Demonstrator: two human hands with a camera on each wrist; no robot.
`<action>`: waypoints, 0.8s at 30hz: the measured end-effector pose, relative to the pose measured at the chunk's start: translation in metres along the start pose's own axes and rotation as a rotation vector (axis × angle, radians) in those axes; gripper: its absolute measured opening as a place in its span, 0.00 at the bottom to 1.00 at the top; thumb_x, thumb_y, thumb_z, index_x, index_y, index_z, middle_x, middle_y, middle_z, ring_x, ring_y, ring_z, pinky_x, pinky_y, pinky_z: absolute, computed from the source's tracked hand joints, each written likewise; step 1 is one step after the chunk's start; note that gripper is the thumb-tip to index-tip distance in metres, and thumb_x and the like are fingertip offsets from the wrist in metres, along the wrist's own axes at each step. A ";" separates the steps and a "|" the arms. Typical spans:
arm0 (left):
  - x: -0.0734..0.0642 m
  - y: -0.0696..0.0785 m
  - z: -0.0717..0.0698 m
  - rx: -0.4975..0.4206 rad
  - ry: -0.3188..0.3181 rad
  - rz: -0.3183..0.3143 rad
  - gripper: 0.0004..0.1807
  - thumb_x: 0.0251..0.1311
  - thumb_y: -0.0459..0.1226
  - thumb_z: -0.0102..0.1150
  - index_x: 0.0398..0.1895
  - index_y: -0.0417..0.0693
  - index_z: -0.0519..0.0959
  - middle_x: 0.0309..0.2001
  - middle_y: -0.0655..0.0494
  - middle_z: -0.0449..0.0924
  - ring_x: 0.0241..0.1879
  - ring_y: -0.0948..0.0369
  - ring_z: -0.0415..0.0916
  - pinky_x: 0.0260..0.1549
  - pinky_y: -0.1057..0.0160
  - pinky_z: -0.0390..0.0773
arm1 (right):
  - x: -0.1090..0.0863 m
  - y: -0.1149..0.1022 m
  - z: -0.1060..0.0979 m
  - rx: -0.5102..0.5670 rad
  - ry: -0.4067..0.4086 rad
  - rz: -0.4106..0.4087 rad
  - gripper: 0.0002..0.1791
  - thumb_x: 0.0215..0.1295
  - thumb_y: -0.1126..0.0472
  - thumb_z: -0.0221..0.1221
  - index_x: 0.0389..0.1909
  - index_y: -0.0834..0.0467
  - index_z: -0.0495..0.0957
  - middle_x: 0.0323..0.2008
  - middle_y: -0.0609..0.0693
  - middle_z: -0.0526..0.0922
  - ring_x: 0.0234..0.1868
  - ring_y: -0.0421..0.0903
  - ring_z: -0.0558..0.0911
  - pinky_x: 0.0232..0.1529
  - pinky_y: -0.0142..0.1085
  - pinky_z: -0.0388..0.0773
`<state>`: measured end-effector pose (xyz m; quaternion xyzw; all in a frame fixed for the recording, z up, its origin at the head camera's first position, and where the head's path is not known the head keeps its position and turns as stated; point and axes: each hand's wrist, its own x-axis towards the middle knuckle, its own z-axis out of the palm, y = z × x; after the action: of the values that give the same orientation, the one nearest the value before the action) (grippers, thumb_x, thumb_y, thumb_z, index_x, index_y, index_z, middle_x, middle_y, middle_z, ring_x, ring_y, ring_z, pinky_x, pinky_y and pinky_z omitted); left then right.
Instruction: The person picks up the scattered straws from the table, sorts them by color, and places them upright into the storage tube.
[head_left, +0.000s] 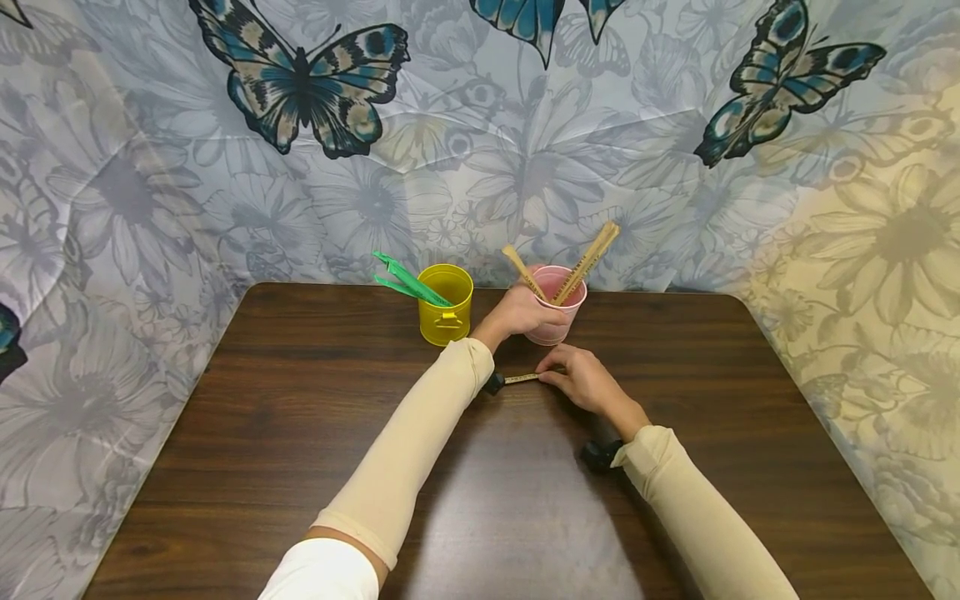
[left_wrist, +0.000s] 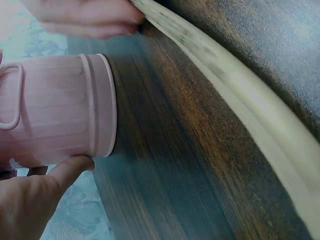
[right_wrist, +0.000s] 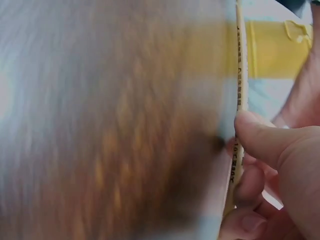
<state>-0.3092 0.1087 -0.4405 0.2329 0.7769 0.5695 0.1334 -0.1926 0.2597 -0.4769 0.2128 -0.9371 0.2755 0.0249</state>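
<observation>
My left hand (head_left: 521,312) holds a small pink bucket (head_left: 549,335) by its side near the back of the table. Tan printed sticks (head_left: 588,265) lean out over its rim. In the left wrist view the thumb lies along the bucket's wall, while the other fingers are mostly hidden. In front of the bucket, my right hand (head_left: 587,382) pinches a thin tan stick with dark print (right_wrist: 241,95) between thumb and fingers. That stick lies level, low over the table, and reaches toward my left wrist. Part of it is hidden by the right fingers.
A yellow bucket (head_left: 446,329) stands left of the pink one, with green slender packets (head_left: 408,279) leaning out leftward. Both are close to the dark wooden table's (head_left: 315,400) back edge. A butterfly-patterned cloth (head_left: 450,167) hangs right behind it.
</observation>
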 end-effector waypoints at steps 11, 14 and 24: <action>0.000 -0.001 -0.001 -0.007 -0.020 0.053 0.47 0.47 0.34 0.80 0.71 0.46 0.65 0.63 0.49 0.78 0.64 0.55 0.76 0.67 0.58 0.74 | -0.022 0.016 -0.041 0.027 -0.003 0.040 0.08 0.64 0.64 0.68 0.44 0.55 0.86 0.40 0.48 0.89 0.41 0.43 0.84 0.44 0.40 0.82; 0.000 -0.001 -0.001 -0.009 -0.022 0.052 0.47 0.47 0.35 0.80 0.71 0.46 0.65 0.63 0.49 0.78 0.64 0.55 0.75 0.67 0.58 0.74 | -0.025 0.018 -0.052 0.036 0.009 0.029 0.10 0.64 0.65 0.69 0.45 0.55 0.87 0.39 0.48 0.88 0.35 0.40 0.79 0.37 0.34 0.78; 0.001 -0.001 0.000 -0.040 -0.029 0.079 0.45 0.46 0.32 0.80 0.69 0.44 0.67 0.62 0.47 0.79 0.63 0.54 0.76 0.66 0.60 0.74 | -0.032 0.018 -0.086 0.044 0.035 0.015 0.09 0.63 0.67 0.68 0.44 0.56 0.86 0.34 0.46 0.82 0.24 0.37 0.70 0.25 0.29 0.70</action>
<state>-0.3105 0.1090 -0.4417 0.2689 0.7535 0.5864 0.1268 -0.1776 0.3313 -0.4184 0.2015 -0.9318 0.3001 0.0343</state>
